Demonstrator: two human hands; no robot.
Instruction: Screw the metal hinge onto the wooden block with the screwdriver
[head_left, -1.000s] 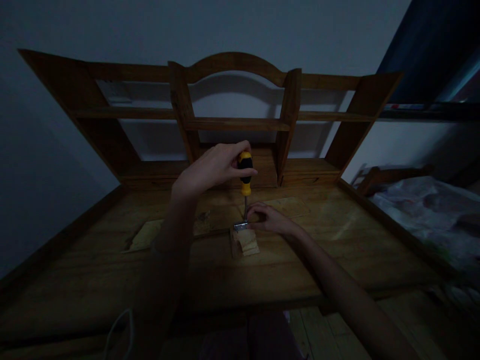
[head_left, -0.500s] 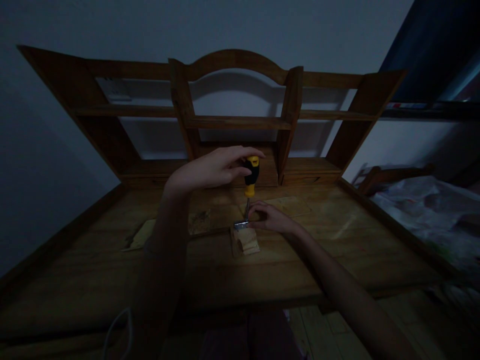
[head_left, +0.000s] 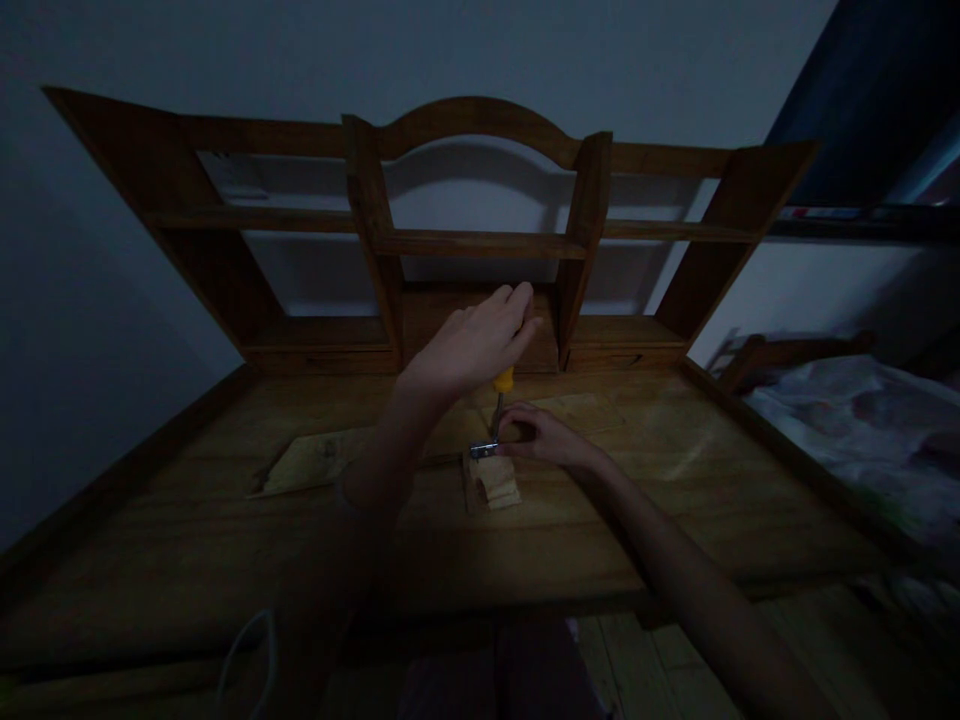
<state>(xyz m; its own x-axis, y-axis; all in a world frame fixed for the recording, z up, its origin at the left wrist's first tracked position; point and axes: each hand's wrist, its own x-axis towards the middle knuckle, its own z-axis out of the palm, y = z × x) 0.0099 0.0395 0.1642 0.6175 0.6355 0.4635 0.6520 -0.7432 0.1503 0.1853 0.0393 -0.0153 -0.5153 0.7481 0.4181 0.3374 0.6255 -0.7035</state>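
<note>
My left hand (head_left: pixel 487 335) is wrapped round the handle of an upright screwdriver (head_left: pixel 504 381); only the yellow lower end of the handle and the metal shaft show beneath it. The tip meets a small shiny metal piece, perhaps a hinge (head_left: pixel 484 450), on the edge of a small wood block (head_left: pixel 496 482) lying on the desk. My right hand (head_left: pixel 541 437) has its thumb and forefinger closed around the bottom of the shaft, beside the metal piece. Whether those fingertips pinch the shaft or the metal piece is hard to see.
The wooden desk (head_left: pixel 645 510) has a shelf unit (head_left: pixel 480 243) along its back. A pale flat piece of wood (head_left: pixel 311 462) lies to the left, partly behind my left arm. Raised edges run along the desk's sides. A plastic-covered heap (head_left: pixel 847 420) is beyond the right edge.
My left hand has turned over the screwdriver handle, its wrist swinging right and its fingers now covering the top. My right hand, the block and the metal piece stay in place.
</note>
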